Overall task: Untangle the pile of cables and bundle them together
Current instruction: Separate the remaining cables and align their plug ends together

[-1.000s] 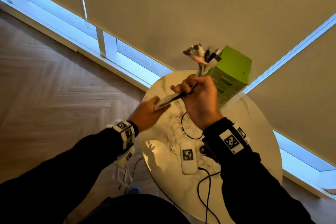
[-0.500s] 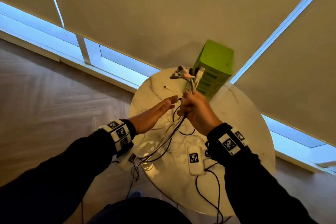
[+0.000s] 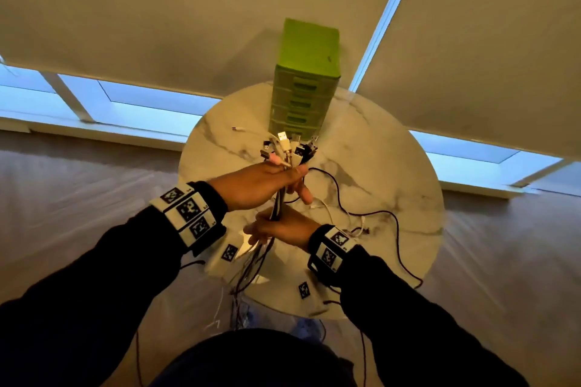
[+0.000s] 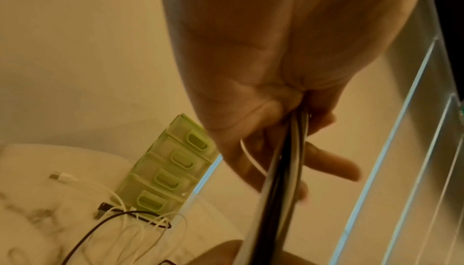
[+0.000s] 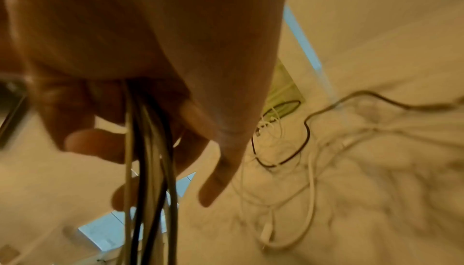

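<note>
A bundle of black and white cables (image 3: pixel 284 155) stands above the round marble table (image 3: pixel 393 166), its plug ends fanned out at the top. My left hand (image 3: pixel 292 176) grips the bundle just below the plugs; in the left wrist view the cables (image 4: pixel 283 170) run down out of that hand (image 4: pixel 296 130). My right hand (image 3: pixel 264 232) is lower, fingers loosely curled round the hanging strands (image 5: pixel 148 170), which trail off the table's near edge. A loose black cable (image 3: pixel 361 214) and a loose white cable (image 3: pixel 327 210) lie on the table to the right.
A green drawer unit (image 3: pixel 305 88) stands at the table's far edge, right behind the plugs. Two small white tagged devices (image 3: pixel 229 253) (image 3: pixel 303 289) lie near the front edge. Blinds and a low window strip are behind, wooden floor all around.
The bundle changed hands at the top: my left hand, open before, now grips it below the plugs. My right hand has slid down the cables. The bundle sits lower.
</note>
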Available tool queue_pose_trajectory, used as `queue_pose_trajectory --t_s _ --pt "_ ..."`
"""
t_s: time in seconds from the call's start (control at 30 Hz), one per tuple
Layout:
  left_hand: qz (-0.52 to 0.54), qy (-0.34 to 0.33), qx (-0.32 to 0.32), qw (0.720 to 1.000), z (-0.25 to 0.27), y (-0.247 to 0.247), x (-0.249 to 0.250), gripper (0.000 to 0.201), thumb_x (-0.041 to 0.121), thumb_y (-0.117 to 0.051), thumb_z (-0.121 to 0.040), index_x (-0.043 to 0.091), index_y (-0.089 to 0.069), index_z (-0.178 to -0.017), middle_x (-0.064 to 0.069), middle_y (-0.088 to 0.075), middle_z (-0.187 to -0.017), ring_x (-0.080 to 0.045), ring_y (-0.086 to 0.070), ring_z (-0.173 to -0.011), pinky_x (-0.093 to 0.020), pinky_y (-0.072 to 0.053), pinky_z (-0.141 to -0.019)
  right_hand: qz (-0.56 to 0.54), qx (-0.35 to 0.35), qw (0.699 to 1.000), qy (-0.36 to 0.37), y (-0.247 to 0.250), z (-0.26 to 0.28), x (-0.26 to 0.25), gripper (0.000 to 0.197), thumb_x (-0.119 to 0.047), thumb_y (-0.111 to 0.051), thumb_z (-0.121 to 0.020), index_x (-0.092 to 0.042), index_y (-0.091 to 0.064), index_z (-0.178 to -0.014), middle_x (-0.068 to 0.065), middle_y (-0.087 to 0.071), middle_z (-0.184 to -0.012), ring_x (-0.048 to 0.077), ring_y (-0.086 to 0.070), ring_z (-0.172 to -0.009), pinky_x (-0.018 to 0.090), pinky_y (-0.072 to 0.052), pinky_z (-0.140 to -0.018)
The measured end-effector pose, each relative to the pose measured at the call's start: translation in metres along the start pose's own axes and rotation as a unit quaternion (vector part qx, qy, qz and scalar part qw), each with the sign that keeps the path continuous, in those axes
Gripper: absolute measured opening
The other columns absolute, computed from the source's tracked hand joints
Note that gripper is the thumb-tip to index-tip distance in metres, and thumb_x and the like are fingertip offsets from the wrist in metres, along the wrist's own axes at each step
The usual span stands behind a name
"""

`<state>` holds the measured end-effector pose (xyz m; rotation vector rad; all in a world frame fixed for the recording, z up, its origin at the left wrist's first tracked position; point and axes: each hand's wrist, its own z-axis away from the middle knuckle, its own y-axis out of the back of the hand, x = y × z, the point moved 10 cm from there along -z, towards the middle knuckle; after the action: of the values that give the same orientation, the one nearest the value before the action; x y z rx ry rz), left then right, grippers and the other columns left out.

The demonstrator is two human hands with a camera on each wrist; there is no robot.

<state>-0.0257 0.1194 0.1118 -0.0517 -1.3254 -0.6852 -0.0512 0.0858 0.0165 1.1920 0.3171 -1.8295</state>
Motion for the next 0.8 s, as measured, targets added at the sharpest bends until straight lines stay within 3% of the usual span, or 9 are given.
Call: queue_pose_trajectory --t_s 0.1,0.17,0.23,0.3,0.4,0.47,0.6,0.73,0.8 --pt "0.048 0.025 -0.003 0.999 -0.01 -0.004 -0.01 0.057 0.054 -0.034 -0.104 0.012 -0.056 -0.072 -0.001 -0.069 -0.073 -0.024 -0.066 -0.079 -0.035 -0.047 -0.088 0.222 0.138 0.965 0.007 0.029 -0.015 0.003 0.032 -0.041 -0.058 -0.096 -0.016 -0.06 -0.076 0.012 -0.07 -0.083 0.029 -0.067 -0.079 0.043 -0.057 -0.077" --pt "0.154 0.02 0.069 0.986 -0.016 0.01 -0.019 0.045 0.046 -0.036 -0.107 0.017 -0.041 -0.073 0.003 -0.04 -0.062 -0.016 -0.042 -0.06 -0.03 -0.038 -0.068 0.332 0.209 0.919 0.028 0.037 -0.018 -0.008 0.036 -0.05 -0.052 -0.096 -0.018 -0.058 -0.081 0.012 -0.069 -0.084 0.034 -0.065 -0.082 0.042 -0.052 -0.072" --pt "0.234 0.013 0.141 0.962 -0.018 0.024 -0.03 0.037 0.042 -0.039 -0.107 0.023 -0.035 -0.076 0.005 -0.024 -0.067 -0.01 -0.027 -0.059 -0.026 -0.031 -0.061 0.27 0.162 0.949 0.03 0.029 -0.026 -0.004 0.036 -0.052 -0.057 -0.094 -0.02 -0.052 -0.079 0.008 -0.062 -0.076 0.031 -0.062 -0.078 0.037 -0.046 -0.063" --pt "0.229 0.017 0.181 0.956 -0.018 0.03 -0.038 0.036 0.04 -0.037 -0.109 0.024 -0.033 -0.077 0.004 -0.022 -0.069 -0.011 -0.026 -0.061 -0.026 -0.033 -0.062 0.178 0.073 0.981 0.035 0.013 -0.031 0.005 0.034 -0.05 -0.069 -0.087 -0.021 -0.052 -0.081 0.002 -0.06 -0.078 0.023 -0.059 -0.076 0.035 -0.045 -0.063" --pt "0.155 0.04 0.197 0.967 -0.018 0.028 -0.042 0.036 0.043 -0.034 -0.108 0.019 -0.035 -0.081 0.001 -0.028 -0.071 -0.022 -0.03 -0.071 -0.036 -0.037 -0.074 0.109 0.008 0.993 0.041 0.007 -0.023 0.02 0.058 -0.049 -0.081 -0.077 -0.018 -0.054 -0.118 0.001 -0.061 -0.113 0.017 -0.062 -0.099 0.036 -0.054 -0.085" --pt "0.142 0.046 0.193 0.97 -0.021 0.027 -0.044 0.036 0.044 -0.033 -0.108 0.018 -0.035 -0.082 0.001 -0.029 -0.072 -0.022 -0.03 -0.072 -0.039 -0.037 -0.075 0.094 0.03 0.995 0.023 0.02 -0.014 0.041 0.064 -0.045 -0.081 -0.079 -0.016 -0.051 -0.128 0.002 -0.058 -0.122 0.016 -0.06 -0.105 0.035 -0.054 -0.091" --pt "0.144 0.057 0.196 0.968 -0.028 0.029 -0.051 0.035 0.041 -0.032 -0.109 0.013 -0.038 -0.09 -0.007 -0.03 -0.077 -0.024 -0.031 -0.075 -0.038 -0.039 -0.075 0.178 0.13 0.97 -0.107 0.072 0.01 0.114 0.036 -0.037 -0.065 -0.091 -0.014 -0.052 -0.115 0.01 -0.065 -0.105 0.027 -0.062 -0.097 0.043 -0.052 -0.089" --pt "0.142 0.067 0.204 0.966 -0.032 0.032 -0.062 0.037 0.041 -0.033 -0.109 0.017 -0.038 -0.081 -0.002 -0.032 -0.072 -0.023 -0.035 -0.072 -0.036 -0.042 -0.074 0.215 0.256 0.898 -0.284 0.125 0.057 0.181 0.081 -0.059 -0.049 -0.093 -0.013 -0.019 -0.153 0.018 -0.052 -0.14 0.038 -0.055 -0.123 0.044 -0.046 -0.096" --pt "0.148 0.074 0.203 0.965 -0.035 0.03 -0.069 0.038 0.04 -0.034 -0.109 0.019 -0.036 -0.078 0.002 -0.032 -0.07 -0.019 -0.035 -0.068 -0.036 -0.042 -0.074 0.185 0.271 0.892 -0.312 0.133 0.064 0.202 0.091 -0.067 -0.047 -0.091 -0.016 -0.01 -0.157 0.018 -0.049 -0.145 0.04 -0.054 -0.124 0.045 -0.045 -0.098"
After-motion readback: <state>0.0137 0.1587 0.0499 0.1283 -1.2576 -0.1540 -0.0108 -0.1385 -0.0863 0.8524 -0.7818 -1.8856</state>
